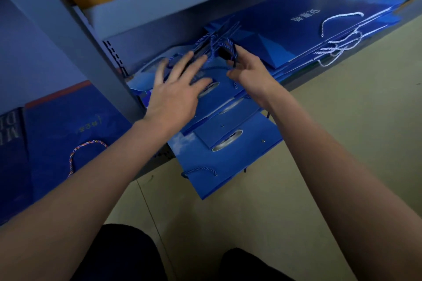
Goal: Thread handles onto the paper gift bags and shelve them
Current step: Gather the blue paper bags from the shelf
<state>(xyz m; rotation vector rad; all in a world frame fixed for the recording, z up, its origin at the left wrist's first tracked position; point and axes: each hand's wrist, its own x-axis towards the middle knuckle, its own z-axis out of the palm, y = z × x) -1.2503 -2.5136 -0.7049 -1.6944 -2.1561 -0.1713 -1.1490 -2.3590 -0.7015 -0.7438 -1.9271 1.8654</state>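
My left grip point(175, 89) lies spread, pressing the blue gift bags point(228, 143) stacked on the shelf point(146, 13). My right grip point(247, 73) pinches a blue cord handle point(225, 44); motion blur hides the fingertips.

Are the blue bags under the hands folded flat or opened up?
Folded flat: the blue bags lie overlapping on the shelf, the left hand spread on top.

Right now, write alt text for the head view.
Two bare hands work on a stack of flat blue paper gift bags on a shelf: the left hand presses flat on the stack, and the right hand pinches a blue cord handle. More blue bags with white cord handles lie to the right.
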